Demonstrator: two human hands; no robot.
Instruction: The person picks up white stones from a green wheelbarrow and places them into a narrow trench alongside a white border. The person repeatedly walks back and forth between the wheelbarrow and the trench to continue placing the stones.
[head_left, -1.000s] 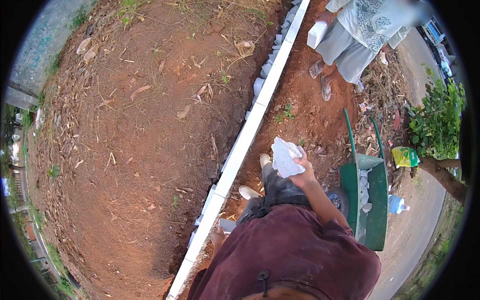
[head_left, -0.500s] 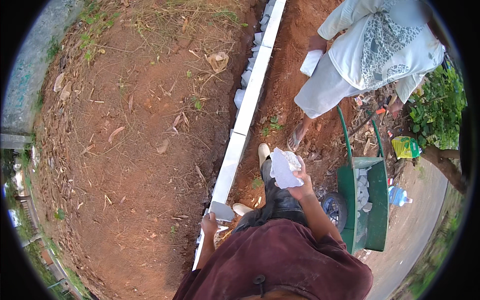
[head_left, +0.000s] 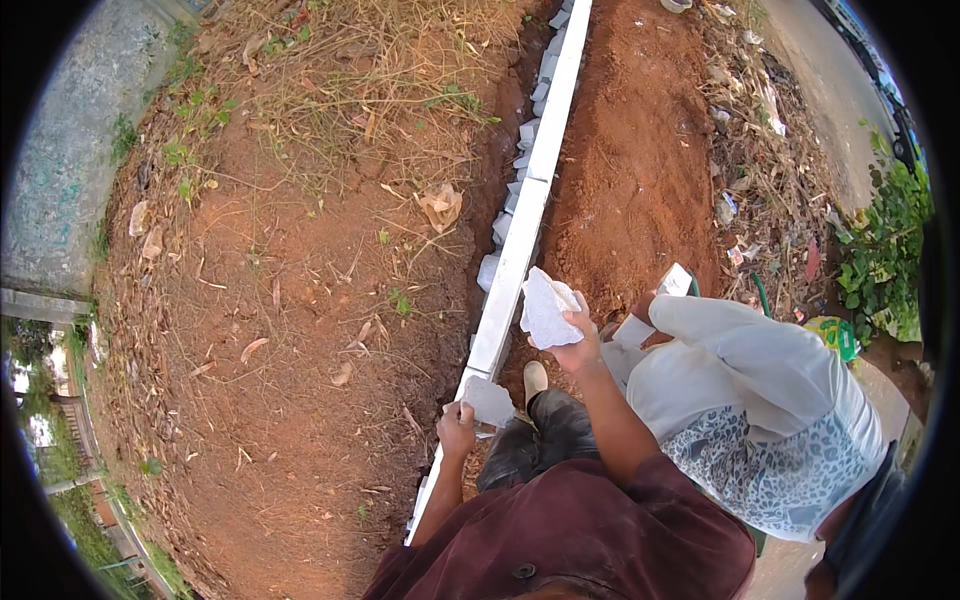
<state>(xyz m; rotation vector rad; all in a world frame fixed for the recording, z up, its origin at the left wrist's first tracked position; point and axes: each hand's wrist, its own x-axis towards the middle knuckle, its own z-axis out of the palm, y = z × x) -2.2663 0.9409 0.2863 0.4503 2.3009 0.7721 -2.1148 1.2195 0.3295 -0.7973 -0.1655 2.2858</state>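
Note:
In my raised right hand (head_left: 578,345), a rough, pale grey-white chunk of broken block (head_left: 548,308) is gripped, its jagged edge pointing up and left. My left hand (head_left: 457,428) is closed on the edge of a flat grey piece (head_left: 489,402); whether it is a trowel blade or a thin slab is unclear. That piece lies over the long white row of blocks (head_left: 520,235), which runs up from beside my left forearm. Loose grey rubble stones (head_left: 490,270) line the row's left side.
Close on my right, a bent-over person (head_left: 750,400) has white blocks (head_left: 634,332) around their hands. Reddish soil (head_left: 640,130) lies beyond. Dry grass covers the left bank (head_left: 300,250). Litter and leaves (head_left: 760,160) border the road, near a green-yellow bag (head_left: 835,335).
The other person has come nearer and bent down on my right, covering the green wheelbarrow. Both my hands have shifted up in view, still with their pieces.

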